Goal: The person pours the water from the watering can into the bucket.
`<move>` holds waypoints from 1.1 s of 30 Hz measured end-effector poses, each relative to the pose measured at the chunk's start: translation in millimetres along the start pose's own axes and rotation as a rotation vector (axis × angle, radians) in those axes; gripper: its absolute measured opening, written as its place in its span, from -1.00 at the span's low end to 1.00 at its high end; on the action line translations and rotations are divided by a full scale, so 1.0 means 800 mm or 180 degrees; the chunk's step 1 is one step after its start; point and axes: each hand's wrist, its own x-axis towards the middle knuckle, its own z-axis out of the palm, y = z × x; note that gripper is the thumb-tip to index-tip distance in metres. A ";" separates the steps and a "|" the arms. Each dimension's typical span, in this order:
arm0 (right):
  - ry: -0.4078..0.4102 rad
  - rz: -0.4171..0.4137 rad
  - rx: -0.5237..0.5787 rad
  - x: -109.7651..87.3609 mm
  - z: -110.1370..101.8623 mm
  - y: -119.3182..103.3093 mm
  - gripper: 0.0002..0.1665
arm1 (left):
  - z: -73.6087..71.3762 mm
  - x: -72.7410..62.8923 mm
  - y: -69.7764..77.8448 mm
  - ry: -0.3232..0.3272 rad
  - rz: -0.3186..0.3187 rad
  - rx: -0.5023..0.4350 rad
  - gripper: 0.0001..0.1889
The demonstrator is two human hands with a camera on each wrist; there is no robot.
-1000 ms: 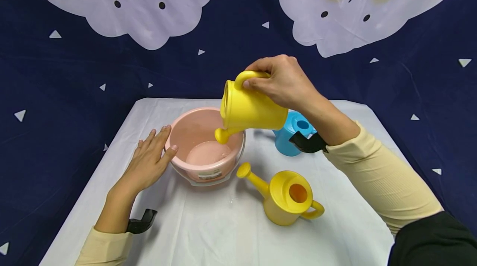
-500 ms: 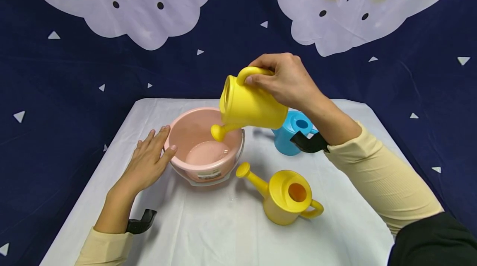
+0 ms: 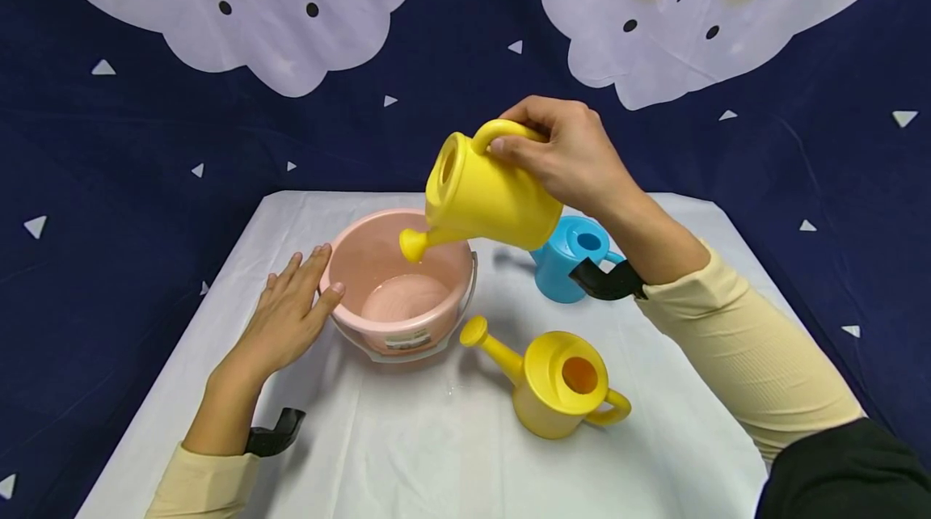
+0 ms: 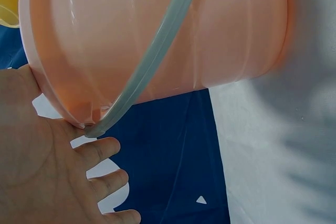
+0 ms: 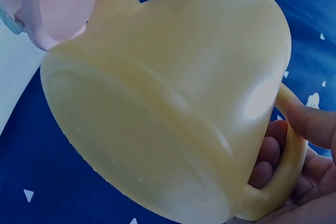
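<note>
My right hand [image 3: 570, 149] grips the handle of a yellow watering can [image 3: 494, 194], fingers wrapped through the loop in the right wrist view. The can [image 5: 210, 61] is held in the air, tilted so its spout hangs over the pink bucket [image 3: 398, 325]. Shallow clear water [image 3: 407, 297] covers the bucket's bottom. At the bucket's left rim, my left hand [image 3: 291, 313] rests with its fingers spread and fairly straight. In the left wrist view its thumb and index finger lie at the rim, beside the end of the grey bail handle [image 4: 152, 61].
A second yellow watering can [image 3: 556, 386] stands upright in front of the bucket, spout toward it. Behind my right wrist stands a blue watering can [image 3: 563, 268], partly covered. A white cloth [image 3: 407, 454] covers the table, with a dark blue cloud-print curtain [image 3: 465, 34] behind.
My right hand has risen slightly and moved right. The held watering can's spout has swung up and left, so the can is less steeply tipped. My left hand has stayed at the rim.
</note>
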 end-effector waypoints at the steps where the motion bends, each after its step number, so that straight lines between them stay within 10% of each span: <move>1: 0.0006 0.0005 0.0021 0.000 0.000 0.001 -0.76 | 0.000 0.000 0.000 0.0002 -0.0002 0.0000 -0.31; 33: 0.0211 0.0040 0.0245 -0.006 -0.004 0.021 -0.71 | -0.001 0.000 0.002 -0.0022 -0.0013 0.0015 -0.31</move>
